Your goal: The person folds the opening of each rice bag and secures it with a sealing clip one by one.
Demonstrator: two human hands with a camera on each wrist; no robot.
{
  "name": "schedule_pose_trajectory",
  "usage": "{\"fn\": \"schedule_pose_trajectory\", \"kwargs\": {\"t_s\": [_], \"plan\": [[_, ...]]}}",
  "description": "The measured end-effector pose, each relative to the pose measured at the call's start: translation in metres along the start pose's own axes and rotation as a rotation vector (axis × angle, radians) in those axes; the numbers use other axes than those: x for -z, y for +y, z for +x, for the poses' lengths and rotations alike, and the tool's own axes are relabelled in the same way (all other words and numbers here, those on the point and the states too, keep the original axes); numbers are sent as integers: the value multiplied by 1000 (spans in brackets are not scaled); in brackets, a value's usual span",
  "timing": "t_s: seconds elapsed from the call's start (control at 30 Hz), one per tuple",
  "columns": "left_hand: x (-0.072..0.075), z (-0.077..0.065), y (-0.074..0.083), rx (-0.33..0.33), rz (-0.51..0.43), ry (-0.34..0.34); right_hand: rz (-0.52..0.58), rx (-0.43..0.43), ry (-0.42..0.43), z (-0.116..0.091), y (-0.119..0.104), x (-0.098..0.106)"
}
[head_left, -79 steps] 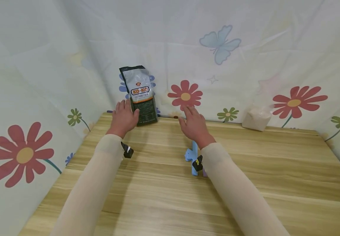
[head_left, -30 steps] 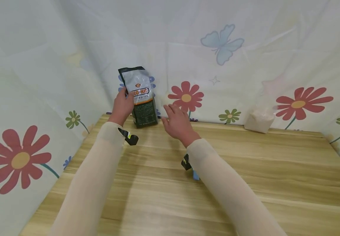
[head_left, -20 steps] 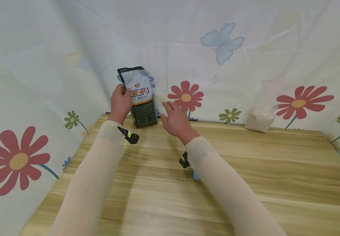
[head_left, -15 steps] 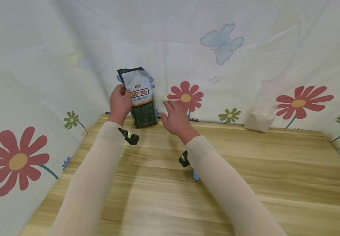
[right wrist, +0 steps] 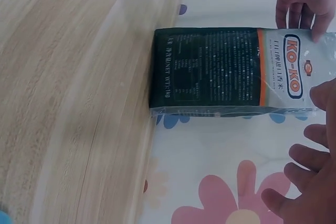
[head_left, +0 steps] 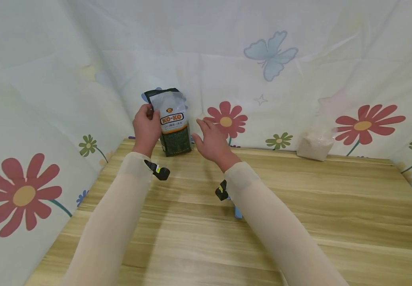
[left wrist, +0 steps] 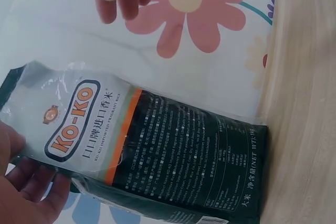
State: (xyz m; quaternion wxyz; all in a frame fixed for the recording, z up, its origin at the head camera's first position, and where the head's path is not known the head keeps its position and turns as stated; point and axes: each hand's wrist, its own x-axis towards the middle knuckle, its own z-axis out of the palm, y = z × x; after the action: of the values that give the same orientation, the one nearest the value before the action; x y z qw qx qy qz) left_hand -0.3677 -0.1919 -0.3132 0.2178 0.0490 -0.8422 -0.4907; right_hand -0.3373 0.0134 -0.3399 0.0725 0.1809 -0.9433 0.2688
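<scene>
A dark green and silver KO-KO rice bag (head_left: 176, 141) stands upright at the back left of the table, close to the curtain. My left hand (head_left: 146, 129) pinches its upper left edge, thumb on the front and fingers behind; the left wrist view shows the same hold on the rice bag (left wrist: 184, 153). To the right of the bag is my right hand (head_left: 214, 142), fingers spread and holding nothing. In the right wrist view the thumb of that right hand (right wrist: 315, 166) overlaps the silver part of the bag near the label.
Under my right forearm a blue plastic piece (head_left: 238, 212) lies mostly hidden on the wooden table (head_left: 188, 242). A clear bag with pale contents (head_left: 314, 146) sits at the back right. The flowered curtain (head_left: 206, 71) closes off the back and sides.
My left hand, earlier open beside the rice bag, rose and took hold of its upper edge. My right hand moved left towards the bag. Since half a second ago the bag's top has dipped slightly.
</scene>
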Motion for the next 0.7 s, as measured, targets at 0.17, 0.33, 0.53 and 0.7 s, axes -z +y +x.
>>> {"fn": "schedule_pose_trajectory", "kwargs": {"t_s": [0.17,0.33,0.53,0.7], "plan": [[2,-7,0,-31,-15,14,91,-11,11,4,-3,3],[4,-17,-3,-103,-15,38,188,-57,4,7,-10,6],[6,-27,-5,-146,-31,55,337,-87,60,14,-14,6],[7,-34,-7,-177,-43,56,396,-86,89,16,-15,7]]}}
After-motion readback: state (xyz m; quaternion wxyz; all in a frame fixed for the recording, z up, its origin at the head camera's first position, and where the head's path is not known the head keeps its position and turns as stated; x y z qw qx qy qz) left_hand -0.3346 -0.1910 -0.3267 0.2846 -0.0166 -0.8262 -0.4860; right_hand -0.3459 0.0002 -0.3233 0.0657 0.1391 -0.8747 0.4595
